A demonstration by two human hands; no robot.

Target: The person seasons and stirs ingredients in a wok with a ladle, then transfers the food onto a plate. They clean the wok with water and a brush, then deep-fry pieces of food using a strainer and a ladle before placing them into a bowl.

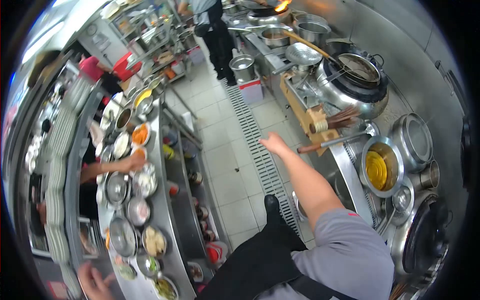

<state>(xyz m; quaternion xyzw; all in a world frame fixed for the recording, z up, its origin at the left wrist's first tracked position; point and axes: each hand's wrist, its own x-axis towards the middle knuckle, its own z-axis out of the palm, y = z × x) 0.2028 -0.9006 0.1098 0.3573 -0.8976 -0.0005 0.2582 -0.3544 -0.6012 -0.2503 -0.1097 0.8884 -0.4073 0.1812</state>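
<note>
My right hand (274, 144) is stretched forward over the tiled aisle. Its fingers are partly extended, with nothing visible in them. To its right lie a bamboo wok brush (335, 122) and a wooden-handled utensil (330, 143) on the stove's edge. At the lower left my left hand (95, 281) is slightly blurred, fingers apart, holding nothing I can see. Nearest to it on the steel counter are a bowl of green vegetables (165, 288) and a bowl of pale pieces (154, 241). A co-worker's hand (134, 162) reaches over the bowls from the far side.
A metal bowl of yellow oil (381, 170), lidded pots and a large wok station (352, 80) line the right. A floor drain grate (255, 135) runs along the aisle. Ahead stands another person (212, 40) near a flame (282, 5). Stacked plates (60, 175) fill the left shelf.
</note>
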